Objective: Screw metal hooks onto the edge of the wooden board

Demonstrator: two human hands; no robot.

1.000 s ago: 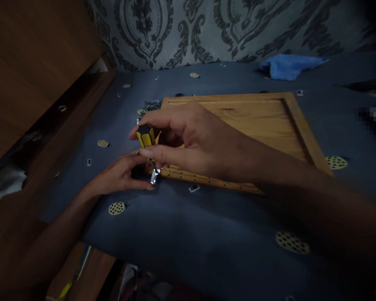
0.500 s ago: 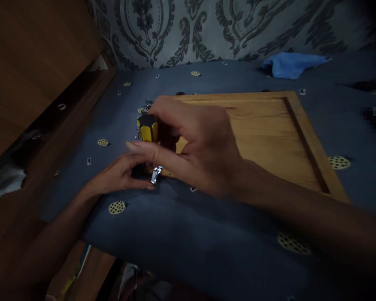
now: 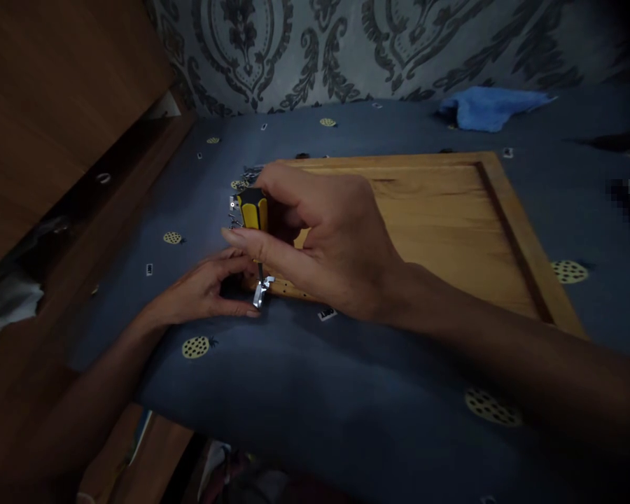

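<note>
A wooden panel (image 3: 441, 210) with a raised frame lies flat on a dark blue patterned sheet (image 3: 315, 392). My right hand (image 3: 325, 238) is wrapped round the yellow and black handle of a screwdriver (image 3: 253, 208), which stands upright with its shaft pointing down at the panel's near left corner. A small shiny metal bracket (image 3: 261, 290) sits at that corner under the tip. My left hand (image 3: 204, 290) rests on the sheet with thumb and fingers pinched around the bracket.
Small metal hardware pieces (image 3: 241, 183) lie on the sheet by the panel's far left corner. A blue cloth (image 3: 488, 107) sits at the back right. Brown wooden furniture (image 3: 57, 126) runs along the left. Patterned wallpaper (image 3: 346, 49) is behind.
My right hand has turned on the screwdriver handle, regripping it; the handle shifted slightly up and right. My left hand and the bracket stayed in place.
</note>
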